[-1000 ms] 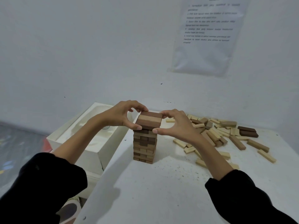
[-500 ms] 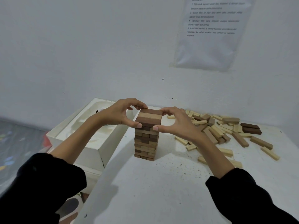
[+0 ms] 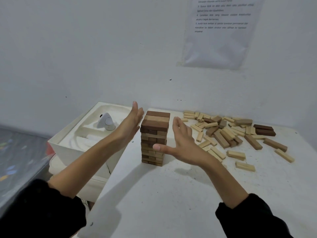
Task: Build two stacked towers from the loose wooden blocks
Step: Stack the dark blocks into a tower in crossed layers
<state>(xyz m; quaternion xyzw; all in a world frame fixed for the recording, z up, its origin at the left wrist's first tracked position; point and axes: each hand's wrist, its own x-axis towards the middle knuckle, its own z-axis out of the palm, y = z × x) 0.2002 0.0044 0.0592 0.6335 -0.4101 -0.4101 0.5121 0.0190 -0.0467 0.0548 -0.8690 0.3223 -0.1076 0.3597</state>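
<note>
- Tower (image 3: 154, 140) stands upright near the left edge of the white table (image 3: 171, 194), many layers tall. The top layer is three blocks side by side: dark, light, dark.
- Left hand (image 3: 132, 121) is flat, fingers straight and together, palm turned toward the tower's upper left side. It holds nothing. It is just beside the top layers — I cannot tell whether it touches them.
- Right hand (image 3: 181, 140) is spread wide on the tower's right side, fingers straight, palm facing the stack, nothing in its grasp. Its thumb tip crosses in front of the tower's middle layers; contact cannot be judged from this angle.
- Loose blocks (image 3: 223, 131) lie scattered over the right half of the table, well apart from the tower — mostly pale, some mid-brown. Two dark blocks (image 3: 264, 130) lie stacked at the far right of the heap.
- White box (image 3: 82, 138) sits left of the table, open at the top, with a small white rounded object (image 3: 106, 121) in its moulded insert.
- Sheet of paper (image 3: 221, 31) with printed lines hangs on the wall above the heap; the text is too blurred to read.
- Both forearms are bare, with dark sleeves (image 3: 248, 219) at the bottom of the view.
</note>
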